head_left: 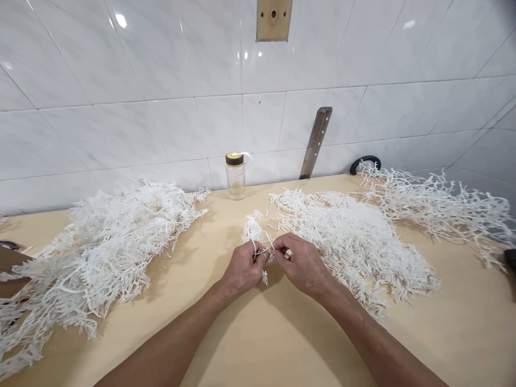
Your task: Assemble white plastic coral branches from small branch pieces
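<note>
My left hand [245,263] is closed around a white branched plastic strand [258,250], thin like a moulding sprue. The fingers of my right hand [299,262] pinch the same strand from the other side, so both hands nearly meet at the table's middle. Just beyond my left fingers lies a small clump of white plastic bits [253,229]. To the right of my right hand spreads a heap of short white plastic pieces [355,236]. A larger, taller pile of white branched strands [121,236] covers the table's left side. My fingertips partly hide the strand.
A see-through bottle [236,180] with a dark lid stands at the back of the wooden table [258,344]. Behind it are a metal bracket [316,144] and a tiled wall [161,129]. Bare, netlike white strands [443,204] lie far right, near a black curved object [365,163].
</note>
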A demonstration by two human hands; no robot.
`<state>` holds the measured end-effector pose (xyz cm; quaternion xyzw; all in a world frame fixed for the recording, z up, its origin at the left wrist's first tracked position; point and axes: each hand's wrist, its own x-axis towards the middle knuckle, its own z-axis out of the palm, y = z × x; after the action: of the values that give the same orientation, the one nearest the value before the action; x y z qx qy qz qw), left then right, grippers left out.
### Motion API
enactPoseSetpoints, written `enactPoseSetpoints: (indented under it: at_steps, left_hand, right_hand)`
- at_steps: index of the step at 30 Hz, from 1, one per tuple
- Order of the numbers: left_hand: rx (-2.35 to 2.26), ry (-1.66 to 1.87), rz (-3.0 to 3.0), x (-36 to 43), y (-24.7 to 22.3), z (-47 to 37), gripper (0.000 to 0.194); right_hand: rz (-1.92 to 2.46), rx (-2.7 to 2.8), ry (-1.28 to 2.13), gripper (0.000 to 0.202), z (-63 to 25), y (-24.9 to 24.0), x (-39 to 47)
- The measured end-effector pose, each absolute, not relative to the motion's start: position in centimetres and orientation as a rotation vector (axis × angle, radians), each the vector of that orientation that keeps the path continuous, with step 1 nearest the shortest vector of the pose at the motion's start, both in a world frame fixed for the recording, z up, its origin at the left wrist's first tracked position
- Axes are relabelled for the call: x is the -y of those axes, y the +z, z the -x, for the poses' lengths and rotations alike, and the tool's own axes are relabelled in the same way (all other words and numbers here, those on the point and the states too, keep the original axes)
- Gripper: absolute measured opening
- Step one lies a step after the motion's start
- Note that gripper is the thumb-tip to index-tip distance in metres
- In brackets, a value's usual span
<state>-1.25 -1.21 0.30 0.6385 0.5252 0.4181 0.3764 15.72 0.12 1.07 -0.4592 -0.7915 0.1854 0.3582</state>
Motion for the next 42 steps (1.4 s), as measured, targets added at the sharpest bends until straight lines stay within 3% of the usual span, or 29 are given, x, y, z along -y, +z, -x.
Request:
enactPoseSetpoints:
  at_steps: [12,24,30,37,39,42]
  left_hand:
    - [-1.371,1.019,-1.573,0.6,-0.3,1.4,0.017]
    - [-1.273,0.97,-1.517,0.9,0.0,1.5,0.018]
    - [-1.302,0.99,-1.429,1.5,-0.7,0.9,0.019]
    - [-1.36,1.172,-1.46,2.0,-0.6,0.7,0.023]
    - [-1.373,1.183,-1.479,2.0,-0.6,0.6,0.023]
    - [-1.409,1.201,-1.505,1.9,-0.5,0.5,0.025]
  right_hand:
    - [1.37,2.168,0.02,0.016,-14.2,-0.2,0.1]
    - [1.302,2.192,0.096,0.018,-14.5,0.2,-0.3]
    - [1.578,1.678,0.314,0.014,-16.8,1.1,-1.7]
    - [1.389,1.584,-0.032,0.022,-19.2,2.2,-2.1]
    - [1.374,1.663,0.07,0.023,-18.9,2.4,-1.8]
    - [1.426,1.823,0.487,0.026,-17.7,2.6,-1.0]
